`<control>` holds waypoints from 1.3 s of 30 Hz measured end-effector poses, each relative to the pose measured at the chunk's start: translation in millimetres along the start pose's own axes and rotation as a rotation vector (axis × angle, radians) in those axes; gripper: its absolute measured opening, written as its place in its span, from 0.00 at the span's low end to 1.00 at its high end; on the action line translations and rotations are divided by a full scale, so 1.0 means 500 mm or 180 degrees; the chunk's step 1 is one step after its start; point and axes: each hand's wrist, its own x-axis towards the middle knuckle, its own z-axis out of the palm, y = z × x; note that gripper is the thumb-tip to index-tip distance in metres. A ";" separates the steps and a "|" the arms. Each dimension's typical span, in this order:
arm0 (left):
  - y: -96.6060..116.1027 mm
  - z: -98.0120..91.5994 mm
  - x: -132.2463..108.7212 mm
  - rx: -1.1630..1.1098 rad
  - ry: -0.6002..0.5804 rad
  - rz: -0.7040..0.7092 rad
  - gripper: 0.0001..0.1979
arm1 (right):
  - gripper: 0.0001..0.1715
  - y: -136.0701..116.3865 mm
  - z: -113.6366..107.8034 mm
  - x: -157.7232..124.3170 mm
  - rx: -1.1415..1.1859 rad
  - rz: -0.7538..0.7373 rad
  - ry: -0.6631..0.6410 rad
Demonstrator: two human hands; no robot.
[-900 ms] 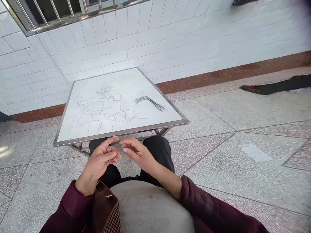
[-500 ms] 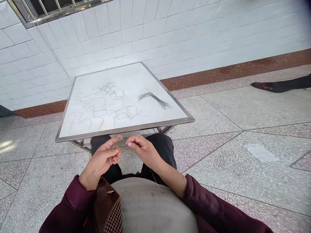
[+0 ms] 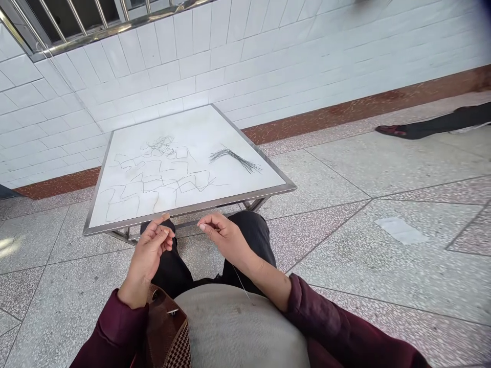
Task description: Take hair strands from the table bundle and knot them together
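Observation:
My right hand (image 3: 226,240) is closed in a pinch above my right knee, thumb against forefinger. A thin wire (image 3: 242,283) runs out below it toward my lap, and its other end is hidden in the fingers. My left hand (image 3: 148,253) is apart from it, with the forefinger stretched out and a tan wrap on its tip. The other left fingers are loosely bent near the thumb, and I see nothing held in them. Bent wires (image 3: 163,179) lie spread over the left of the white table (image 3: 238,125). A bundle of dark straight wires (image 3: 238,157) lies on its right.
A metal rim (image 3: 192,205) edges the low table in front of my knees. Behind it stands a white tiled wall (image 3: 172,76) with a barred window (image 3: 84,20). A white sheet (image 3: 402,230) lies on the floor at right. Another person's shoe (image 3: 391,131) shows beyond.
My left hand has drawn away to the left from my right hand, widening the gap. My right hand keeps its pinch. The view has shifted slightly.

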 end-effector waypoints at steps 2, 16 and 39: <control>-0.003 0.015 0.000 0.0351 -0.0131 -0.0019 0.24 | 0.07 -0.004 0.004 -0.003 -0.0132 -0.0155 -0.0100; -0.015 0.056 0.003 0.0212 -0.0355 -0.0025 0.31 | 0.08 -0.004 0.016 -0.009 -0.0451 -0.0524 -0.0116; -0.038 0.045 0.006 0.0376 0.0444 0.0843 0.18 | 0.17 -0.003 0.001 -0.019 0.1132 0.0551 -0.0810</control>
